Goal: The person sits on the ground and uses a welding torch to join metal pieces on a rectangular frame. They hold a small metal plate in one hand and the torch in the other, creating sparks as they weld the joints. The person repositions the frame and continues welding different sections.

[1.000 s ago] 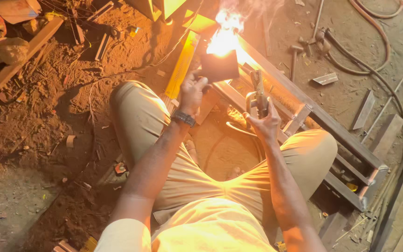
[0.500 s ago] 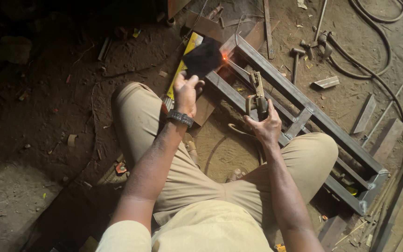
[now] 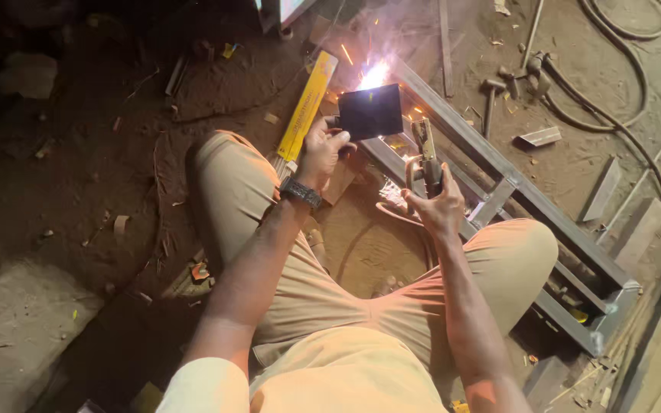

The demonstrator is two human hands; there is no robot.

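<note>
The right hand (image 3: 441,208) is gripping an electrode holder (image 3: 426,157), its long axis pointing up and away toward the sparks (image 3: 374,75) on the grey steel frame (image 3: 514,183). The left hand (image 3: 321,149) is clamping a dark shield (image 3: 370,112) just beyond the holder. A long yellow box (image 3: 307,107) is lying left of the left hand.

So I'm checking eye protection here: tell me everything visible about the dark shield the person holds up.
The dark shield is a flat, near-black rectangular plate with a slight sheen, its material unclear. The left hand grips it at its left edge and holds it tilted above the grey metal frame, just below the bright sparks. Nothing but that hand touches it.
</note>
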